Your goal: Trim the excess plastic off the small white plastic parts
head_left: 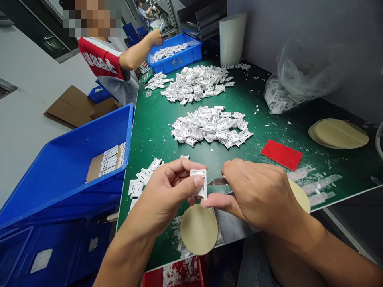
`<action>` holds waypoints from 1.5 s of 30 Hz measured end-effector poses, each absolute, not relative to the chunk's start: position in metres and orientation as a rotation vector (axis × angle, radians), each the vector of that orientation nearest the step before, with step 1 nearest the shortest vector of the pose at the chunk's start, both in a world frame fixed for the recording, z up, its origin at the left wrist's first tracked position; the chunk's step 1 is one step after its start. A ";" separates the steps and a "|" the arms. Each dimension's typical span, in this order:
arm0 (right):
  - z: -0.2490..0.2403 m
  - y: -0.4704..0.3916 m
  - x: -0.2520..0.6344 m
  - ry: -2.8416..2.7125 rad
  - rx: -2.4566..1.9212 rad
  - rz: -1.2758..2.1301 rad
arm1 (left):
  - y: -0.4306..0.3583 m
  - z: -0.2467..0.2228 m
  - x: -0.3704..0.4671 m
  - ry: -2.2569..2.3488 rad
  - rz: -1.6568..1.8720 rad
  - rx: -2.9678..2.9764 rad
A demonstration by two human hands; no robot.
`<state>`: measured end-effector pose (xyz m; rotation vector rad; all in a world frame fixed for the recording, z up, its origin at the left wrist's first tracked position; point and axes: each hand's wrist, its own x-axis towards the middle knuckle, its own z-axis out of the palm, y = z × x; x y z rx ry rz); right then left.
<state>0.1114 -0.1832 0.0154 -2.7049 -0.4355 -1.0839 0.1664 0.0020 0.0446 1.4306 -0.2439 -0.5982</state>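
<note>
My left hand [173,189] pinches a small white plastic part [199,187] between thumb and fingers, above the near edge of the green table. Closed around a knife [218,181] is my right hand [257,191]; the blade points left and its tip meets or nearly meets the part's right edge. The knife's handle is hidden in the fist, and the right thumb lies by the part's lower corner. A round tan disc [199,229] lies just below the hands. Beyond them sits a pile of similar white parts [209,126].
A second pile [196,81] lies farther back, near a blue bin [179,59] where a co-worker [110,59] reaches. Large blue crate [86,131] stands left. Right are a red pad [281,154], tan discs [341,132] and a clear bag [281,95]. A red bin [200,275] sits below the edge.
</note>
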 end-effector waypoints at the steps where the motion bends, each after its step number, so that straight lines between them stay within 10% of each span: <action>1: 0.015 -0.183 0.111 -0.433 -2.708 -1.088 | 0.002 0.045 0.166 -0.246 -0.595 1.431; 45: 0.017 -0.177 0.106 -0.605 -2.484 -0.916 | -0.003 0.049 0.164 -0.168 -0.482 1.402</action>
